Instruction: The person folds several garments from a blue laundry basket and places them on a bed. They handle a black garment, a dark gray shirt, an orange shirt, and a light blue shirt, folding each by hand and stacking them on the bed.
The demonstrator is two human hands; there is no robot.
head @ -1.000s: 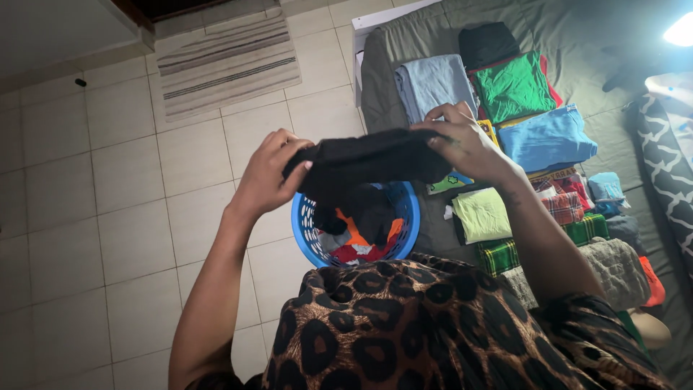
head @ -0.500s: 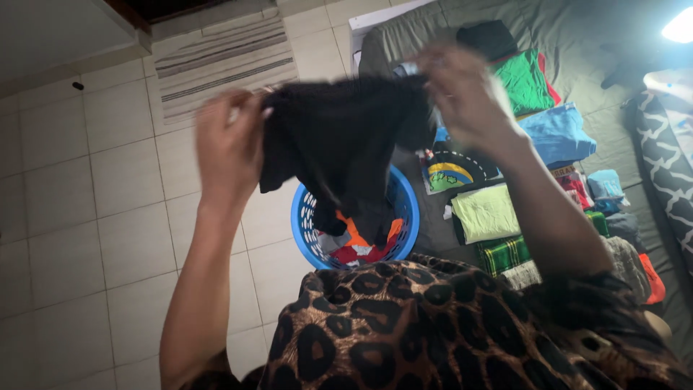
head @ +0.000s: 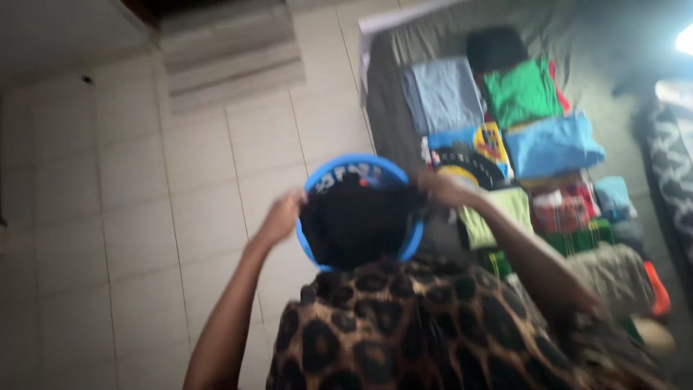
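A black garment [head: 359, 220] hangs spread between both my hands, low in front of my leopard-print top [head: 419, 325]. My left hand [head: 281, 214] pinches its left upper corner and my right hand [head: 442, 189] pinches its right upper corner. The cloth covers most of the round blue laundry basket [head: 354, 167] on the tiled floor behind it, so only the basket's far rim and side edges show. The picture is blurred by motion.
To the right lies a bed with a grey-green sheet [head: 404, 50] carrying several folded clothes: a grey-blue piece [head: 442, 94], a green one [head: 521, 90], a blue one [head: 552, 144], a light green one [head: 498, 213]. A striped rug [head: 231, 54] lies on the floor beyond.
Both hands have dropped from head height with the black garment, which now hangs spread in front of the basket. The view has shifted and blurred.
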